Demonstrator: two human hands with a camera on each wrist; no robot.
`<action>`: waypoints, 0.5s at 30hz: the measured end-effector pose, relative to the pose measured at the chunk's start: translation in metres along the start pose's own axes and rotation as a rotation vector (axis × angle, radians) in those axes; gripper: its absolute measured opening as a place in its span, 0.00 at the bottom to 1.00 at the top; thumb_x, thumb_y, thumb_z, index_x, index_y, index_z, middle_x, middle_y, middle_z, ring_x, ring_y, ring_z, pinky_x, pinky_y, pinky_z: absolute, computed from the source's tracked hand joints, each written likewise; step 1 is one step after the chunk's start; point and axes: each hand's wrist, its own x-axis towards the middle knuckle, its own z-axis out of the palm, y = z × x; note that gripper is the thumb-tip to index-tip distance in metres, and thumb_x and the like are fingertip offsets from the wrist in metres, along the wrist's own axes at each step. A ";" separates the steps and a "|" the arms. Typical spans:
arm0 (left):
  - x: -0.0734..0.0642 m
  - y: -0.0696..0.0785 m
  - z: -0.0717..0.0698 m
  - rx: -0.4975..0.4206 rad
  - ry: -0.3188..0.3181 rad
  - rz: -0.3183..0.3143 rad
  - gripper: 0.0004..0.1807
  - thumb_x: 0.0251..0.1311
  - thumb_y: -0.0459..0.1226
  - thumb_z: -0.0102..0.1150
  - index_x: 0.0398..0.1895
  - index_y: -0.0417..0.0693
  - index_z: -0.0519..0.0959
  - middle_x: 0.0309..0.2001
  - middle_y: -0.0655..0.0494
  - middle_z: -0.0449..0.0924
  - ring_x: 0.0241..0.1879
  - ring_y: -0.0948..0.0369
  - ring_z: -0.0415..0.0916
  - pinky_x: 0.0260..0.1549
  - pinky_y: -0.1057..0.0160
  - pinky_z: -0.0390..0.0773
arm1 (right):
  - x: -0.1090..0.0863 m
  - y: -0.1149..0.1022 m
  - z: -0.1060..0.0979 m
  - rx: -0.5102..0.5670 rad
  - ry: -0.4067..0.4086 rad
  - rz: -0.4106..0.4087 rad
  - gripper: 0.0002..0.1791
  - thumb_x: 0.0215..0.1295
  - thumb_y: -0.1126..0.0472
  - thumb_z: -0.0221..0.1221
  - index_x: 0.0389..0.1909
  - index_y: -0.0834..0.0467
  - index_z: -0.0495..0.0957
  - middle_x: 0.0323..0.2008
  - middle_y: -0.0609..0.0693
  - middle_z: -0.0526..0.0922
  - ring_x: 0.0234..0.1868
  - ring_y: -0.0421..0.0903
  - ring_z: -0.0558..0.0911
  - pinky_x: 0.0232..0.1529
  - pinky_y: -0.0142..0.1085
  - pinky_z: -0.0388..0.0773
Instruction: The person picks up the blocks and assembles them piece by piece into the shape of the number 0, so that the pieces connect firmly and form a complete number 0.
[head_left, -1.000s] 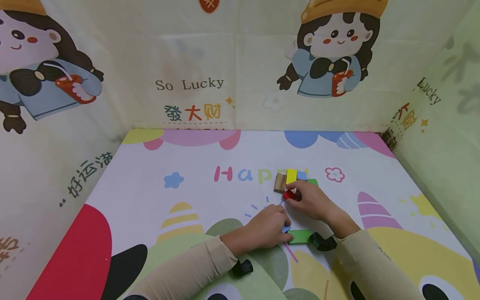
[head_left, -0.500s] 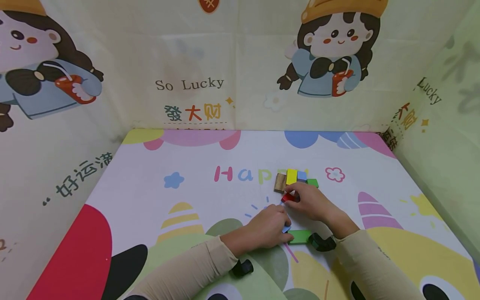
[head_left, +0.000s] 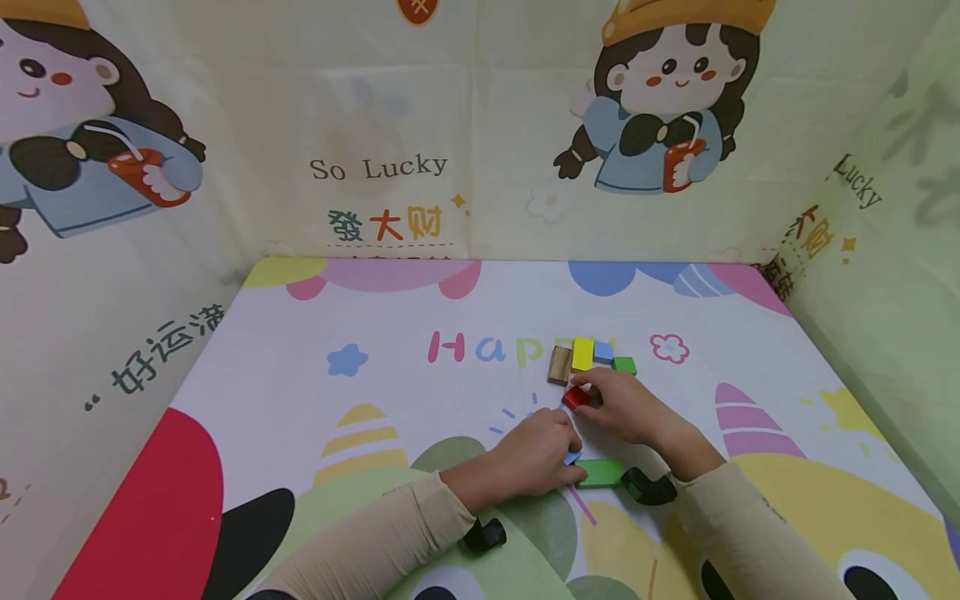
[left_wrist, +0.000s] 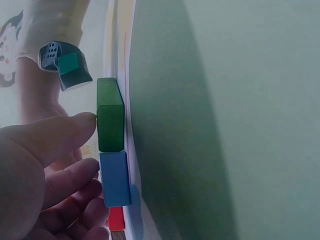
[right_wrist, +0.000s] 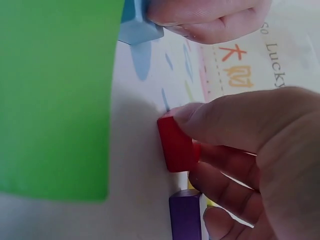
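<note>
My right hand (head_left: 626,404) pinches a small red block (right_wrist: 176,144) between thumb and fingers, above the table's middle right. My left hand (head_left: 528,454) rests beside a long green block (head_left: 600,473) and a blue block (left_wrist: 115,179), which stand end to end. In the left wrist view its thumb tip touches the green block and a fingertip touches the blue one, both from one side. The other left fingers curl loosely. In the head view most of the blue block is hidden under the left hand.
Just beyond the right hand stand a brown wooden block (head_left: 559,365), a yellow block (head_left: 582,354), a small blue block (head_left: 603,352) and a small green block (head_left: 624,365). A purple block (right_wrist: 186,215) shows in the right wrist view. Printed cloth walls (head_left: 510,225) surround the table.
My right hand has drawn the red block slightly nearer to the left hand, away from the group of blocks behind it. The left hand stays where it was.
</note>
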 end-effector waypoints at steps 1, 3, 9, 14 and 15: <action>0.000 0.000 0.000 -0.002 0.000 0.001 0.15 0.59 0.49 0.71 0.42 0.50 0.89 0.39 0.62 0.78 0.42 0.66 0.71 0.44 0.72 0.71 | 0.000 0.000 0.000 0.001 0.002 0.006 0.18 0.60 0.63 0.69 0.50 0.64 0.81 0.34 0.47 0.78 0.34 0.45 0.74 0.37 0.39 0.75; 0.000 0.000 0.000 -0.004 0.002 0.005 0.15 0.59 0.49 0.71 0.42 0.49 0.89 0.39 0.62 0.78 0.42 0.66 0.71 0.44 0.72 0.71 | -0.001 0.000 0.000 -0.003 0.009 0.021 0.19 0.60 0.63 0.69 0.50 0.65 0.80 0.32 0.47 0.77 0.33 0.45 0.73 0.36 0.39 0.74; -0.001 0.000 0.000 0.001 0.009 0.011 0.15 0.59 0.49 0.71 0.42 0.50 0.89 0.39 0.62 0.78 0.43 0.65 0.72 0.45 0.71 0.71 | -0.002 0.000 0.000 -0.025 0.021 0.028 0.19 0.60 0.62 0.69 0.51 0.66 0.80 0.29 0.46 0.74 0.32 0.44 0.72 0.34 0.38 0.72; 0.001 0.000 0.000 -0.005 -0.006 -0.004 0.16 0.59 0.49 0.70 0.43 0.49 0.89 0.39 0.62 0.78 0.42 0.65 0.71 0.44 0.72 0.71 | -0.005 -0.002 -0.001 -0.043 0.007 0.027 0.20 0.59 0.64 0.70 0.51 0.65 0.80 0.33 0.48 0.78 0.34 0.46 0.73 0.38 0.40 0.76; 0.001 0.000 0.000 -0.005 -0.009 -0.008 0.16 0.59 0.49 0.70 0.43 0.49 0.88 0.40 0.61 0.78 0.42 0.65 0.71 0.44 0.72 0.71 | -0.005 -0.003 -0.001 -0.048 0.006 0.027 0.20 0.59 0.64 0.70 0.51 0.65 0.80 0.34 0.48 0.78 0.35 0.46 0.74 0.39 0.41 0.77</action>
